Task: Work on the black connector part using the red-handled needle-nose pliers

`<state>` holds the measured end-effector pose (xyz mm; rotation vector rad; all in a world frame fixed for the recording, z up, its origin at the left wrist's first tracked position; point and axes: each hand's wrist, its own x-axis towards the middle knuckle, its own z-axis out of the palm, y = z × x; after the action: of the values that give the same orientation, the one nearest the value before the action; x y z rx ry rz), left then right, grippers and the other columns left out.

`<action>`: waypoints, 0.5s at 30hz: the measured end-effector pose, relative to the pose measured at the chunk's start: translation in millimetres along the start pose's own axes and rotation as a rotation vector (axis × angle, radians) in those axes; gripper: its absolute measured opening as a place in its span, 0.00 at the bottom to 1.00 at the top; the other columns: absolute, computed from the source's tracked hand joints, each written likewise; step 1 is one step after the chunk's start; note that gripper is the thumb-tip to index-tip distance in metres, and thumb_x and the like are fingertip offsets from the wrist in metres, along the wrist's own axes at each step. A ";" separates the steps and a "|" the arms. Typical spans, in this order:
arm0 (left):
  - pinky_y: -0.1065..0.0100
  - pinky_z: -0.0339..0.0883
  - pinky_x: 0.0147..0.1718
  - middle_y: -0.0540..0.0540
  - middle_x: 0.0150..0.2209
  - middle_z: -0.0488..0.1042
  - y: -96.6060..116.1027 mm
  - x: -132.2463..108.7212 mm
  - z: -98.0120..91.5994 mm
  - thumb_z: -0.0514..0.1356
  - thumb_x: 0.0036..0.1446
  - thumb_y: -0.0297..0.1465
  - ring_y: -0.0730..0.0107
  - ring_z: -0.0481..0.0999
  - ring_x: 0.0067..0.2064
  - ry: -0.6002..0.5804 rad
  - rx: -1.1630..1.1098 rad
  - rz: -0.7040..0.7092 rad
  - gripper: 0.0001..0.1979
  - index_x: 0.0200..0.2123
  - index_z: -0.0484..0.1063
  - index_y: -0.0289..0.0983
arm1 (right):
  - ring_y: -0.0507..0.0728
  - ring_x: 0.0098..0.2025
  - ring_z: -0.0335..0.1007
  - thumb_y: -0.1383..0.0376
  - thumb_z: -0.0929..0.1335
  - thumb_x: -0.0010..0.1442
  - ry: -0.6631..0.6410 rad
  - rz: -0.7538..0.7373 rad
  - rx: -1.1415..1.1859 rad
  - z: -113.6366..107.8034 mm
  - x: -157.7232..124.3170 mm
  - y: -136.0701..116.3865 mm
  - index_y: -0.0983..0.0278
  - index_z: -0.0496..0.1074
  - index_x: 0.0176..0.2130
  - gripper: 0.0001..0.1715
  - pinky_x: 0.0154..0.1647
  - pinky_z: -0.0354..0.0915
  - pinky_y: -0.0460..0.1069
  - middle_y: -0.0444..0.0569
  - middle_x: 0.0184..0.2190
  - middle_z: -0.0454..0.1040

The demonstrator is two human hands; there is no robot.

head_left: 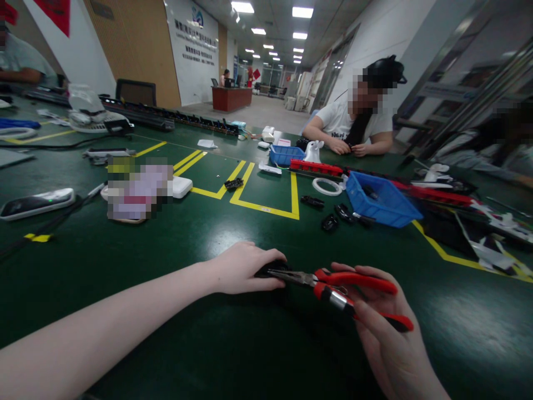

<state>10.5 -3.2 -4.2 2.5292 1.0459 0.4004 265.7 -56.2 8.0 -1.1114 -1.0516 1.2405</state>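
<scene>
My left hand (244, 268) is closed over a small black part (272, 268) that rests on the green table (175, 333); most of the part is hidden under my fingers. My right hand (385, 328) grips the red handles of needle-nose pliers (333, 283). The pliers' thin jaws point left and reach the black part at my left fingertips. Both hands are near the table's front edge.
A blue bin (381, 201) stands to the right, with loose black parts (333, 218) in front of it. Yellow tape lines (266, 208) mark the table. A second blue bin (285, 154), red strips (316, 166) and a seated person (353, 130) are across it. White devices (37, 203) lie at left.
</scene>
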 end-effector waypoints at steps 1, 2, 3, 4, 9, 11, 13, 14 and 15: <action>0.64 0.65 0.37 0.46 0.43 0.80 -0.4 -0.1 0.1 0.56 0.67 0.47 0.61 0.78 0.37 0.001 -0.001 -0.001 0.21 0.57 0.66 0.42 | 0.68 0.52 0.77 0.57 0.79 0.48 -0.003 -0.001 -0.004 -0.7 0.5 0.5 0.52 0.72 0.44 0.24 0.56 0.69 0.68 0.49 0.50 0.80; 0.64 0.65 0.37 0.45 0.44 0.79 -0.7 -0.3 0.2 0.56 0.67 0.48 0.61 0.78 0.37 0.002 -0.002 -0.002 0.22 0.57 0.66 0.42 | 0.68 0.52 0.77 0.57 0.78 0.49 -0.004 0.001 -0.005 -1.5 1.2 1.0 0.52 0.72 0.44 0.24 0.57 0.68 0.69 0.49 0.51 0.80; 0.64 0.65 0.37 0.45 0.44 0.79 -1.0 -0.4 0.2 0.56 0.67 0.48 0.60 0.78 0.37 0.004 -0.003 -0.004 0.22 0.58 0.66 0.42 | 0.68 0.53 0.77 0.57 0.78 0.49 -0.004 0.011 -0.005 -2.5 2.1 1.6 0.52 0.72 0.45 0.23 0.58 0.67 0.70 0.49 0.51 0.80; 0.64 0.65 0.37 0.45 0.43 0.79 -1.3 -0.6 0.2 0.56 0.67 0.48 0.60 0.78 0.37 0.003 -0.007 -0.005 0.23 0.58 0.66 0.42 | 0.68 0.54 0.76 0.57 0.78 0.50 -0.004 0.029 -0.004 -3.6 3.2 2.2 0.52 0.72 0.45 0.23 0.58 0.66 0.70 0.49 0.51 0.80; 0.66 0.65 0.37 0.46 0.46 0.78 -1.9 -2.2 -0.5 0.62 0.64 0.44 0.62 0.78 0.39 -0.027 -0.091 0.012 0.23 0.59 0.64 0.43 | 0.68 0.57 0.74 0.55 0.75 0.53 -0.009 0.150 0.015 -8.3 9.6 3.4 0.52 0.72 0.47 0.22 0.60 0.64 0.70 0.49 0.53 0.79; 0.67 0.65 0.38 0.46 0.48 0.78 -1.8 -3.4 -0.8 0.63 0.64 0.38 0.63 0.78 0.41 -0.039 -0.131 0.037 0.22 0.59 0.64 0.44 | 0.68 0.57 0.74 0.55 0.73 0.56 -0.034 0.181 0.043 -7.4 10.5 2.2 0.53 0.72 0.48 0.20 0.61 0.64 0.70 0.49 0.54 0.78; 0.67 0.66 0.39 0.47 0.49 0.77 -1.2 -4.5 -1.0 0.63 0.64 0.32 0.64 0.78 0.42 -0.052 -0.154 0.065 0.21 0.58 0.64 0.44 | 0.67 0.57 0.74 0.56 0.72 0.58 -0.042 0.205 0.061 -4.9 9.7 0.0 0.54 0.72 0.48 0.18 0.62 0.63 0.69 0.49 0.54 0.78; 0.67 0.66 0.40 0.47 0.48 0.77 -0.8 -5.0 -1.0 0.62 0.64 0.30 0.65 0.78 0.42 -0.057 -0.163 0.074 0.21 0.58 0.64 0.44 | 0.67 0.56 0.75 0.55 0.72 0.58 -0.041 0.210 0.063 -3.5 9.0 -1.3 0.54 0.72 0.48 0.18 0.62 0.63 0.70 0.49 0.53 0.78; 0.68 0.66 0.40 0.47 0.48 0.77 -0.3 -5.2 -0.9 0.62 0.64 0.30 0.65 0.78 0.42 -0.060 -0.167 0.076 0.20 0.58 0.64 0.44 | 0.67 0.56 0.75 0.55 0.73 0.57 -0.037 0.205 0.060 -2.2 8.3 -2.6 0.54 0.71 0.48 0.18 0.62 0.63 0.70 0.49 0.53 0.78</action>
<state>6.3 -6.5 -4.1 2.4221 0.8592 0.4125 268.7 -48.1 10.2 -1.1753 -0.9391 1.4501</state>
